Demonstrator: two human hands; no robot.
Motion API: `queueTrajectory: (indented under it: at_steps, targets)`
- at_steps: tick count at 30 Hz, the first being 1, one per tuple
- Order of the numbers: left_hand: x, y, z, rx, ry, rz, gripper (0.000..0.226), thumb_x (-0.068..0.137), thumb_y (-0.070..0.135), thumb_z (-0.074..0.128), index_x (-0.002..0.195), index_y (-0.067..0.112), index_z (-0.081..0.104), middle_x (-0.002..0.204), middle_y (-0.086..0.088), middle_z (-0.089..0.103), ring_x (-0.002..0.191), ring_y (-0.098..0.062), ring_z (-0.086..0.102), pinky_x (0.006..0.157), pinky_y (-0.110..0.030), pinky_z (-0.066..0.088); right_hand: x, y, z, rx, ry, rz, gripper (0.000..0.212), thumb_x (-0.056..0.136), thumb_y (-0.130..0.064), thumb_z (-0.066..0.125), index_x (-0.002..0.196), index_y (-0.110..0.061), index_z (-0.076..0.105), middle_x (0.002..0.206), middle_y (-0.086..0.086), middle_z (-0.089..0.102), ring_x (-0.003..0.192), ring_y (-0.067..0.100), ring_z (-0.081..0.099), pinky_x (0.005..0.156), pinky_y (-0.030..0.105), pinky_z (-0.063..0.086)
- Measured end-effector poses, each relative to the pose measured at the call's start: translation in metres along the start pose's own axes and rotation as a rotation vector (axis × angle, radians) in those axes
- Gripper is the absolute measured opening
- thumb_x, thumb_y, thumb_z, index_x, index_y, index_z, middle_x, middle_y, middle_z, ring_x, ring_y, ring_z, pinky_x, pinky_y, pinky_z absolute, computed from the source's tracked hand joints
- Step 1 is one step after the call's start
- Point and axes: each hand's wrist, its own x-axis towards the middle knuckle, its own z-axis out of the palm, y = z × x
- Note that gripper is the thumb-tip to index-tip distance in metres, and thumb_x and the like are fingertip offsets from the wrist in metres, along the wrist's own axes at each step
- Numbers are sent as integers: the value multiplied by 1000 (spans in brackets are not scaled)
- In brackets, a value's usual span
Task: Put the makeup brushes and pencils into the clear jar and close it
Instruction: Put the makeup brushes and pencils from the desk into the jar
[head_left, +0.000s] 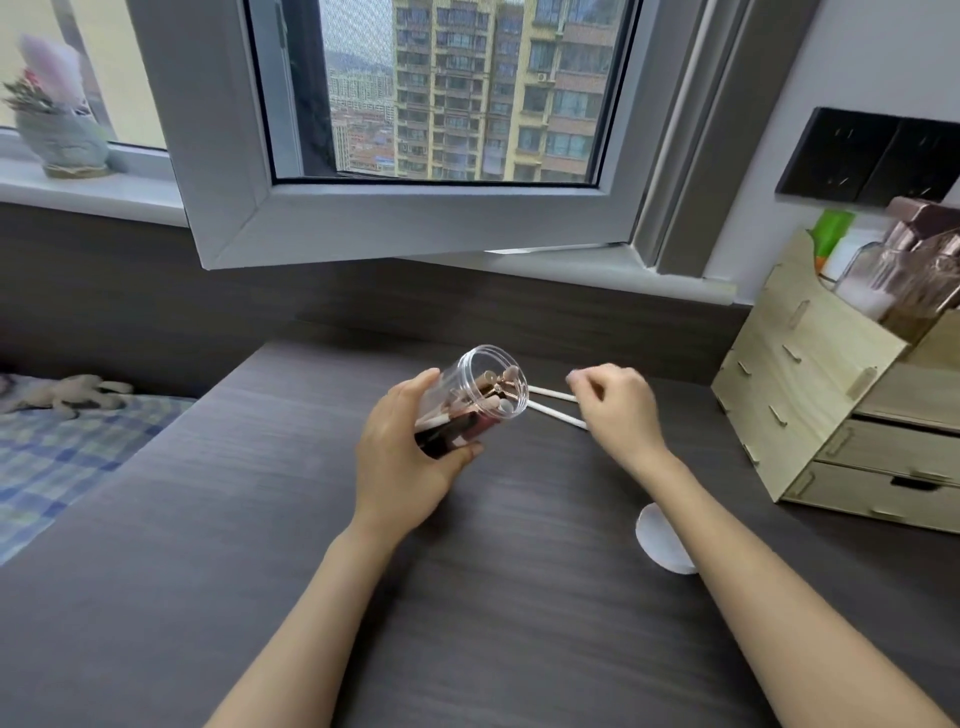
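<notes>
Between the two hands on the dark wood-grain desk (519, 597) lie two thin white pencils (556, 414), long axes running from the jar mouth toward the right hand (621, 405), whose loosely curled fingers sit over their far ends, grip uncertain; the left hand (402, 457) grips the tilted clear plastic jar (480, 397), mouth facing the pencils; its round white lid (662, 545) waits nearer the right forearm.
</notes>
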Motion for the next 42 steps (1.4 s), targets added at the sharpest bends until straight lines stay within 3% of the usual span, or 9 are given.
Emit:
queueTrajectory:
  at_steps: [10, 13, 16, 19, 25, 30, 33, 37, 42]
  targets:
    - [6, -3, -2, 22, 61, -55, 78, 54, 22, 89, 122, 13, 53, 114, 11, 51, 105, 0, 42, 87, 2, 23, 22, 4, 53, -791, -385, -328, 26, 95, -10, 41, 109, -2, 62, 114, 13, 62, 108, 32, 52, 78, 37, 46]
    - [5, -3, -2, 25, 58, -49, 78, 53, 21, 89, 121, 12, 53, 114, 11, 51, 104, 0, 44, 86, 3, 22, 20, -10, 36, -488, -106, -225, 21, 94, -13, 46, 98, 0, 62, 101, 19, 66, 93, 36, 62, 71, 41, 49]
    - [5, -1, -1, 21, 51, -53, 78, 51, 20, 90, 121, 12, 54, 113, 12, 51, 105, -6, 46, 85, 3, 22, 17, -37, -7, 378, 320, 30, 5, 90, -8, 53, 87, -5, 56, 75, 11, 64, 63, 20, 66, 60, 36, 54]
    - [4, 1, 0, 6, 30, -47, 78, 52, 19, 90, 121, 13, 54, 112, 12, 52, 101, 3, 43, 85, 3, 23, 2, -61, -49, 938, 423, 41, 20, 88, -1, 54, 81, -19, 49, 69, 0, 61, 55, 6, 64, 52, 21, 53]
    - [1, 4, 3, -21, -42, -14, 78, 52, 20, 89, 122, 17, 53, 112, 14, 54, 102, 6, 43, 86, -3, 30, -25, -79, -45, 619, 176, -139, 12, 84, -9, 65, 82, -21, 63, 83, 2, 70, 75, 16, 65, 66, 20, 50]
    - [-1, 3, 3, -42, -60, 3, 79, 53, 19, 89, 122, 18, 52, 114, 11, 56, 106, -4, 50, 88, -32, 47, -26, -71, -26, 291, 118, -284, 11, 82, -21, 62, 79, -14, 70, 80, -5, 64, 76, 15, 54, 65, 22, 44]
    - [0, 2, 3, -43, -39, -16, 79, 53, 19, 89, 122, 18, 52, 114, 12, 54, 106, -4, 49, 88, -37, 48, -27, -69, -33, 495, 222, -196, 10, 86, -21, 60, 80, -25, 67, 76, -2, 65, 71, 17, 54, 64, 29, 43]
    - [1, 2, 4, -29, -28, -31, 79, 52, 20, 89, 122, 17, 53, 113, 13, 53, 104, 0, 46, 88, -31, 45, -29, -71, -49, 834, 394, -170, 21, 90, -11, 58, 82, -30, 63, 73, -24, 66, 71, -5, 56, 69, 10, 44]
    - [1, 1, 5, -31, -47, -27, 79, 52, 20, 89, 122, 19, 52, 113, 12, 55, 105, -1, 47, 88, -26, 42, -29, -75, -32, 679, 205, -191, 17, 84, -18, 62, 83, -35, 64, 76, -14, 66, 68, 6, 52, 64, 21, 42]
